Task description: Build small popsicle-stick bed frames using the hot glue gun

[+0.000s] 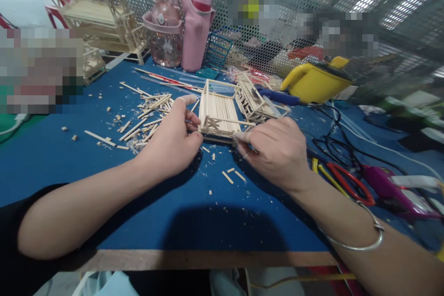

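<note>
A small wooden stick frame [221, 110] with a slatted floor rests on the blue table [138, 222]. My left hand [175, 136] holds its left front corner, thumb in front and fingers curled at the side. At its right front corner, my right hand [277, 148] has its fingers pinched together; whether they grip the frame or a tiny piece there is too small to tell. Just behind my right hand stands a second stick piece [255, 97], tilted. Loose sticks [152, 111] are piled left of the frame, and short offcuts [227, 177] lie in front of it.
Behind are a large stick structure [97, 14], a clear pink-lidded jug [163, 37], a pink bottle [196, 32] and a teal basket [218, 53]. On the right are a yellow pot [315, 83], black cables, red-handled pliers [350, 182] and a purple tool [395, 192].
</note>
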The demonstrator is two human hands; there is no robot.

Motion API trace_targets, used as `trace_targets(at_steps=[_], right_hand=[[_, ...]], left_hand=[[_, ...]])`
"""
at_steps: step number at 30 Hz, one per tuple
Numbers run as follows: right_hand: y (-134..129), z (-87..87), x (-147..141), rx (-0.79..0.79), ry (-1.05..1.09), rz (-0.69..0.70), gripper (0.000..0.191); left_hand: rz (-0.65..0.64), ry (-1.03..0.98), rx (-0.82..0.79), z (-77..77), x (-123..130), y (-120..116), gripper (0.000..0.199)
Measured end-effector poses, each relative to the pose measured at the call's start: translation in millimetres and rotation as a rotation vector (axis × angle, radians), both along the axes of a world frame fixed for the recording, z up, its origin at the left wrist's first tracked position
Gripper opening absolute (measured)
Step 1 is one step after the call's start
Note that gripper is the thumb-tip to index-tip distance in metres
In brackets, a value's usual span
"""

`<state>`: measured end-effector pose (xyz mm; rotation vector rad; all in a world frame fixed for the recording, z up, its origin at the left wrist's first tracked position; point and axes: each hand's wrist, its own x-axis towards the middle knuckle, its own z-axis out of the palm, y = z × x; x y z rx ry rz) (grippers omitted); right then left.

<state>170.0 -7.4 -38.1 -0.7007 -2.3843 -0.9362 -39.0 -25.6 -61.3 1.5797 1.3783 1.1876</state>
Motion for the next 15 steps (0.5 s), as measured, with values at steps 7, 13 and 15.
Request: trace_targets(at_steps=[7,13,15], right_hand=[[-0.7,0.5,1.4,-0.132,0.041,-0.013,0.018],[0.4,-2.0,2.4,-0.233,0.138,0.009,0.014],[0.3,-2.6,1.9,-0.248,0.149,0.01,0.014]], left_hand=[[0.004,0.008,0.001,-0.1,-0.7,0.4,0.062],[0.002,0.016,0.007,0.2,-0.4,0.2,0.062],[0.009,0.025,0.008,0.8,-0.2,-0.4,0.062]])
